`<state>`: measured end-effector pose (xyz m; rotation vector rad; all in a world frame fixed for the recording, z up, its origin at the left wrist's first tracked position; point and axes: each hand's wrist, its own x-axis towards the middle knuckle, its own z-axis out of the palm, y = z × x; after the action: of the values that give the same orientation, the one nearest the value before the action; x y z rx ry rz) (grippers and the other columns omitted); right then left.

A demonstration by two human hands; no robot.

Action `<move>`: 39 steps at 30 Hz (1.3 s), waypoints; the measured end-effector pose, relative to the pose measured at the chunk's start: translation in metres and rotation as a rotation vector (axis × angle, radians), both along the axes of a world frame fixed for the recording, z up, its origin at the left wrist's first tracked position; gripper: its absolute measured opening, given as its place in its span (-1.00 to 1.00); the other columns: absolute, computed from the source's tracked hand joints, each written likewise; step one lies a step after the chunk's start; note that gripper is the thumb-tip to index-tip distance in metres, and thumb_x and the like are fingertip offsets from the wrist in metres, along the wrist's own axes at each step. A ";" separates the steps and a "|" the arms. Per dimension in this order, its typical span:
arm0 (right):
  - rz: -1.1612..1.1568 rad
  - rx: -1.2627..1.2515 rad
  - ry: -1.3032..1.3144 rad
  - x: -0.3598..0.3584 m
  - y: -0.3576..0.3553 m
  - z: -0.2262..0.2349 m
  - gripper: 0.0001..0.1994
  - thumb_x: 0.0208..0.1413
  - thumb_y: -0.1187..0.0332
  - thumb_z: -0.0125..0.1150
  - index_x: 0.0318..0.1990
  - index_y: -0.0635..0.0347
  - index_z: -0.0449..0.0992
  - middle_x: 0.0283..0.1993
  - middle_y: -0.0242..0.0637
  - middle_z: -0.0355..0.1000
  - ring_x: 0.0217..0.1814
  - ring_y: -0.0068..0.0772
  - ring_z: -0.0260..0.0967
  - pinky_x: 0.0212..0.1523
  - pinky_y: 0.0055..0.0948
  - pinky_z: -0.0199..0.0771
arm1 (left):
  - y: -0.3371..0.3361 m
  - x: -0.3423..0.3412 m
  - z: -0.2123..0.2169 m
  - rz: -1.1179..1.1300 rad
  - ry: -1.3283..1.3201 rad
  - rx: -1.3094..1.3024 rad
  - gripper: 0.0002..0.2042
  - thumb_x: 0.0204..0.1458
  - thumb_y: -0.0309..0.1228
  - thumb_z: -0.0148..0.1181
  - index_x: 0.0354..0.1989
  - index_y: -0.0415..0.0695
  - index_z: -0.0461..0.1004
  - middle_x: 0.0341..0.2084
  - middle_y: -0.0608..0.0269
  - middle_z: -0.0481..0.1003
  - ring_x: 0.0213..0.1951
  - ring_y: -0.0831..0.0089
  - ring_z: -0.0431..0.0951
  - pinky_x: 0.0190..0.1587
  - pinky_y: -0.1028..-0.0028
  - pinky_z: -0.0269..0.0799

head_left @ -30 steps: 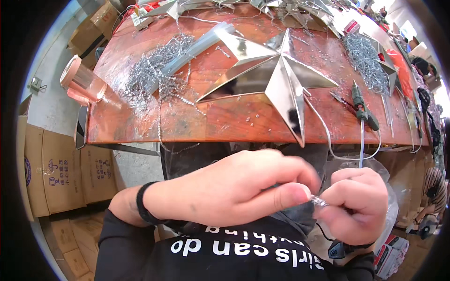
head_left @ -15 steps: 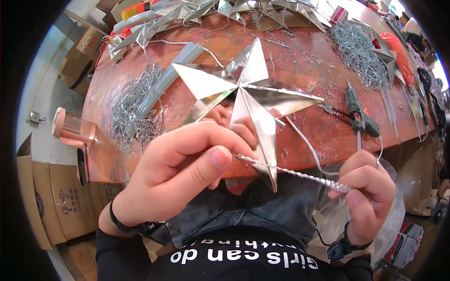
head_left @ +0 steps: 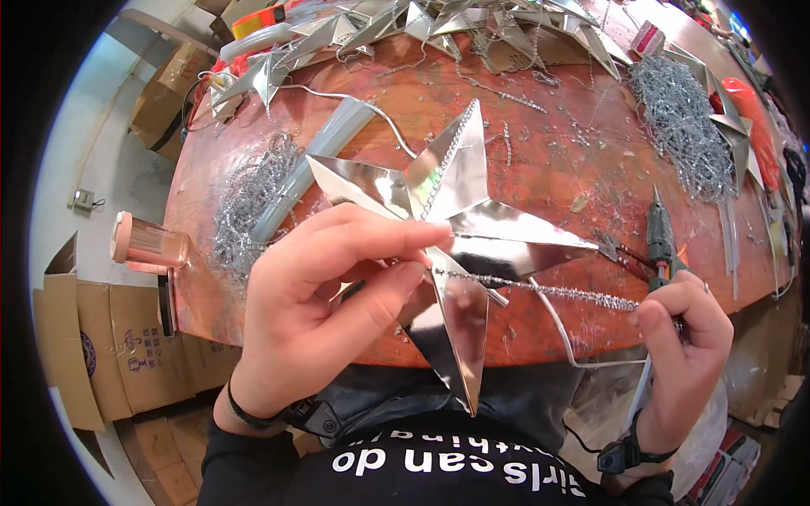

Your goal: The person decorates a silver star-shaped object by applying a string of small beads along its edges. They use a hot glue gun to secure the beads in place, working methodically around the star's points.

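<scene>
A silver five-pointed foil star point(head_left: 460, 325) lies in front of me, its lowest point over the table's near edge. Along the ridge of its top point runs a thin silver trim point(head_left: 443, 173). My left hand point(head_left: 325, 291) pinches one end of a silver tinsel strand point(head_left: 540, 289) between thumb and forefinger, close to the star's centre. The forefinger's tip rests at that centre. To the right, my right hand point(head_left: 688, 333) grips the strand's other end, holding it stretched above the right and lower points. A glue gun point(head_left: 661, 229) stands just beyond the right hand.
Tangled silver tinsel lies at left point(head_left: 249, 202) and in a larger heap point(head_left: 679, 122) at right. Clear glue sticks point(head_left: 312, 169) lie beside the left tangle. More silver stars point(head_left: 380, 34) line the far edge. A plastic jar point(head_left: 152, 242) sits at the left edge.
My left fingers have come to the star's centre with the strand's end. My right hand has shifted right, and the strand lies straighter. The star's face is tilted differently.
</scene>
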<state>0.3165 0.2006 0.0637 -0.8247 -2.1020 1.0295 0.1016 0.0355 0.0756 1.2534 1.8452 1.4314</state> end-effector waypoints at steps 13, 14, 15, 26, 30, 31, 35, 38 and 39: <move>-0.029 -0.105 -0.016 -0.015 0.024 -0.019 -0.84 -0.04 0.54 0.26 -0.56 0.31 0.40 -0.60 -0.51 0.11 -0.57 -0.73 -0.08 -0.56 -0.60 -0.15 | 0.009 0.000 -0.004 0.063 -0.179 0.087 -0.76 -0.05 -0.71 0.21 -0.17 -0.32 0.46 -0.37 0.26 0.46 -0.32 0.57 0.50 -0.26 0.60 0.41; -0.027 -0.111 -0.013 -0.015 0.024 -0.020 -0.84 -0.04 0.55 0.26 -0.56 0.31 0.40 -0.60 -0.51 0.11 -0.57 -0.73 -0.08 -0.56 -0.60 -0.15 | 0.008 0.001 -0.006 0.066 -0.171 0.112 -0.76 -0.05 -0.71 0.21 -0.17 -0.33 0.46 -0.38 0.25 0.46 -0.32 0.57 0.50 -0.26 0.60 0.41; -0.025 -0.125 -0.020 -0.015 0.025 -0.019 -0.84 -0.04 0.55 0.26 -0.57 0.31 0.39 -0.60 -0.51 0.11 -0.57 -0.73 -0.08 -0.56 -0.60 -0.15 | 0.008 0.001 -0.008 0.076 -0.126 0.106 -0.78 -0.04 -0.71 0.21 -0.18 -0.33 0.46 -0.38 0.24 0.47 -0.33 0.56 0.50 -0.27 0.60 0.41; 0.017 -0.118 -0.033 -0.018 0.027 -0.026 -0.82 -0.09 0.58 0.24 -0.60 0.29 0.35 -0.62 -0.47 0.07 -0.57 -0.66 -0.06 -0.56 -0.56 -0.14 | 0.020 0.003 -0.007 0.180 0.275 -0.042 -0.74 -0.11 -0.72 0.12 -0.18 -0.28 0.45 -0.42 0.36 0.40 -0.37 0.68 0.40 -0.31 0.67 0.24; 0.030 -0.085 -0.001 -0.020 0.026 -0.027 -0.82 -0.09 0.59 0.23 -0.60 0.30 0.35 -0.63 -0.45 0.09 -0.58 -0.65 -0.04 -0.56 -0.55 -0.12 | 0.021 0.004 -0.006 0.189 0.299 -0.090 -0.70 -0.11 -0.72 0.12 -0.14 -0.29 0.43 -0.40 0.38 0.37 -0.36 0.70 0.37 -0.30 0.68 0.22; 0.029 -0.078 -0.003 -0.020 0.027 -0.027 -0.83 -0.09 0.59 0.23 -0.60 0.30 0.34 -0.63 -0.45 0.09 -0.58 -0.65 -0.03 -0.56 -0.55 -0.12 | 0.022 0.003 -0.006 0.184 0.311 -0.115 -0.69 -0.11 -0.71 0.12 -0.12 -0.29 0.43 -0.41 0.39 0.36 -0.37 0.71 0.35 -0.30 0.68 0.21; 0.016 -0.064 -0.008 -0.021 0.028 -0.027 -0.82 -0.09 0.60 0.23 -0.60 0.30 0.34 -0.64 -0.46 0.11 -0.58 -0.66 -0.02 -0.55 -0.56 -0.11 | 0.024 0.001 -0.006 0.210 0.127 -0.163 -0.65 -0.10 -0.68 0.12 -0.06 -0.30 0.40 -0.41 0.42 0.32 -0.40 0.72 0.29 -0.33 0.71 0.18; 0.014 -0.098 -0.012 -0.021 0.028 -0.027 -0.83 -0.09 0.59 0.23 -0.60 0.30 0.35 -0.64 -0.46 0.12 -0.57 -0.67 -0.01 -0.55 -0.57 -0.11 | 0.026 0.004 0.003 0.263 -0.112 -0.162 -0.64 -0.07 -0.64 0.10 -0.03 -0.31 0.38 -0.39 0.40 0.30 -0.39 0.72 0.27 -0.32 0.74 0.17; 0.016 -0.091 -0.008 -0.022 0.028 -0.028 -0.83 -0.08 0.59 0.22 -0.60 0.30 0.35 -0.63 -0.46 0.12 -0.57 -0.67 -0.01 -0.55 -0.57 -0.11 | 0.025 0.006 0.004 0.279 -0.180 -0.157 -0.64 -0.06 -0.62 0.10 -0.02 -0.32 0.37 -0.38 0.40 0.29 -0.38 0.73 0.27 -0.31 0.75 0.17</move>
<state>0.2948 0.2290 0.0362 -0.8591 -2.0845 1.1395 0.1072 0.0607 0.0800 0.7886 2.0195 1.4529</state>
